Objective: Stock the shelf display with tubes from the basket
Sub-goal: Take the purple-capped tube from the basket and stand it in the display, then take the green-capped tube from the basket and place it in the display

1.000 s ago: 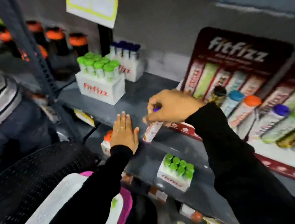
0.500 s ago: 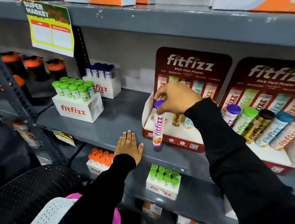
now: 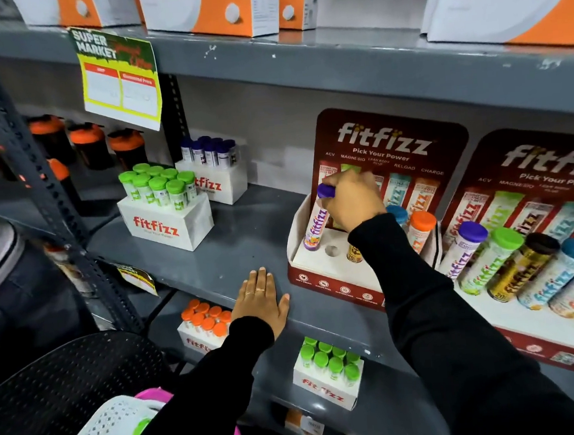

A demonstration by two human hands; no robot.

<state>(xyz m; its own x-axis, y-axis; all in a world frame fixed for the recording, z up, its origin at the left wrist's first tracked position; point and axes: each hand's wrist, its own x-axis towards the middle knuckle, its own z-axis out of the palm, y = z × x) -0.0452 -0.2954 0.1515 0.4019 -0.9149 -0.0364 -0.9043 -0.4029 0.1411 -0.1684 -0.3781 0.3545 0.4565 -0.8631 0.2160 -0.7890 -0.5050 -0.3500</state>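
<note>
Purple-capped, the tube (image 3: 316, 219) in the right hand (image 3: 353, 200) leans with its foot in the far-left hole of the near display stand (image 3: 331, 275), so the step in hand is seating this tube. It looks only partly in, still tilted toward the backing card. The next move, I judge, calls for pressing down along the hole's axis until the tube stands like its neighbours, then letting go without dragging it back up.

The right hand is arched over the top, fingertips (image 3: 331, 185) pinching the purple cap, wrist bent down, black sleeve running back to the near right. The left hand (image 3: 261, 303) lies flat and spread, palm down, on the front edge of the grey shelf (image 3: 247, 248), just left of the stand, holding nothing. 1 hole (image 3: 332, 251) just right of the tube stands open; further right are a gold tube (image 3: 354, 254), a blue-capped one (image 3: 397, 212) and an orange-capped one (image 3: 423, 227). The white basket (image 3: 100, 434) sits low at the near left; its contents are hard to make out.
</note>
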